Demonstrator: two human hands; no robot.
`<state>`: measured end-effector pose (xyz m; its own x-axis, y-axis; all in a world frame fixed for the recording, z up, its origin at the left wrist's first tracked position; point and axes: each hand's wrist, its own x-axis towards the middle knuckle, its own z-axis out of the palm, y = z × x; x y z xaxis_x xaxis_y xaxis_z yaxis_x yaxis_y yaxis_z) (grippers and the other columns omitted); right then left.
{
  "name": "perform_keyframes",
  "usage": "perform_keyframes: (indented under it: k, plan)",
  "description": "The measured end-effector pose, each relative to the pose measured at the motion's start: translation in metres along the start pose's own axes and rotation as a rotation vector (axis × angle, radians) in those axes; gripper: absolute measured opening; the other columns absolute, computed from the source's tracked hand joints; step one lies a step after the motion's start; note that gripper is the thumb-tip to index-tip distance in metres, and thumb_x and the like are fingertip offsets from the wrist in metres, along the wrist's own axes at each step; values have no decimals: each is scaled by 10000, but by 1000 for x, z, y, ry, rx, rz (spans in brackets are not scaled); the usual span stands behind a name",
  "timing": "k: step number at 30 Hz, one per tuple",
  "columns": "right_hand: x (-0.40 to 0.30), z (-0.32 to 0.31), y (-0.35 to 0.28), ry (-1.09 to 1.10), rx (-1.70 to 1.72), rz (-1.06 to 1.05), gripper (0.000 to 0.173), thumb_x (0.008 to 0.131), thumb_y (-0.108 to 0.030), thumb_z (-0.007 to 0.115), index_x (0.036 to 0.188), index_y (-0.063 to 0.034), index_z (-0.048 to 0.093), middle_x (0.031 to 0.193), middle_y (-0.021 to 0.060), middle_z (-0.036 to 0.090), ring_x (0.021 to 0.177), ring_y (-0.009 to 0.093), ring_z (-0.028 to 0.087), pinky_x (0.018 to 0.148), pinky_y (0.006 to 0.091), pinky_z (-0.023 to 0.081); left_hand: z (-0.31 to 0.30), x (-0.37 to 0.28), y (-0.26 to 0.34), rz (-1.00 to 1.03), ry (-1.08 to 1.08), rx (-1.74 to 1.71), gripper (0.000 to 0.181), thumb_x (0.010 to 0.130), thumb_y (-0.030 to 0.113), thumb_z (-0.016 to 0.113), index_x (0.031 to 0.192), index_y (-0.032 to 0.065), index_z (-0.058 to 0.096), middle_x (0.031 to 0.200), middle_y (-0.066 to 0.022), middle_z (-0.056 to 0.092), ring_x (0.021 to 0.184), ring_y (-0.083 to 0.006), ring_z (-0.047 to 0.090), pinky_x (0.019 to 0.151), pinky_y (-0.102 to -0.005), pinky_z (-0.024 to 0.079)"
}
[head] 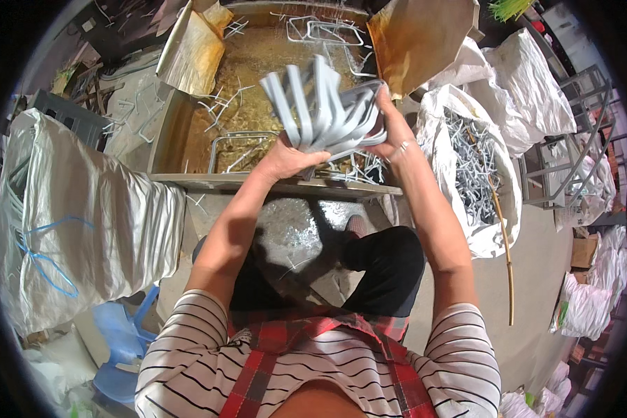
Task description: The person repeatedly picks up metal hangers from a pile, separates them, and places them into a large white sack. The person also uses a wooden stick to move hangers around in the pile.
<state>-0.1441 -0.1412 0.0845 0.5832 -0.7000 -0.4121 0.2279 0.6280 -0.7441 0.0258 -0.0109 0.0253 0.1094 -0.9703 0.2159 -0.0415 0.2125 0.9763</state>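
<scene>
A fanned bundle of grey plastic frames (321, 112) with rounded corners is held up between my two hands, partly blurred. My left hand (287, 159) grips its lower left side, the thumb lying across the front. At the right, my right hand (392, 123) is closed around the bundle's bent ends. Below and beyond the bundle is a wide metal trough (271, 178) with brownish wet-looking contents. Inside it, a loose grey frame (243, 135) leans at the near wall, more frames (326, 31) lie at the far end, and thin branched scraps (224, 107) are scattered about.
Right of the trough stands a white woven sack (509, 209) full of grey scraps (473, 167), with a thin bamboo stick (501, 235) across it. A large white sack (99, 209) is on the left, near a blue plastic chair (116, 350). Cardboard-like sheets (423, 42) flank the trough.
</scene>
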Motion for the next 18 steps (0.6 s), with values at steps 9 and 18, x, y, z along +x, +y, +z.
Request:
perform_keyframes:
  k: [9, 18]
  plan:
    - [26, -20, 22, -247, 129, 23, 251, 799, -56, 662, 1006, 62, 584, 910, 177, 647, 816, 268, 651, 778, 390, 543, -8, -2, -4, -159, -90, -129, 452, 715, 32, 732, 1141, 4, 584, 1051, -70, 652, 972, -155, 593, 884, -305, 469]
    - [-41, -3, 3, -188, -692, -311, 247, 697, -42, 733, 905, 39, 626, 742, 115, 666, 660, 206, 655, 649, 328, 550, -53, 12, -19, -443, 484, -664, 436, 779, 322, 729, 942, -23, 520, 705, -76, 566, 518, -150, 537, 515, -299, 517]
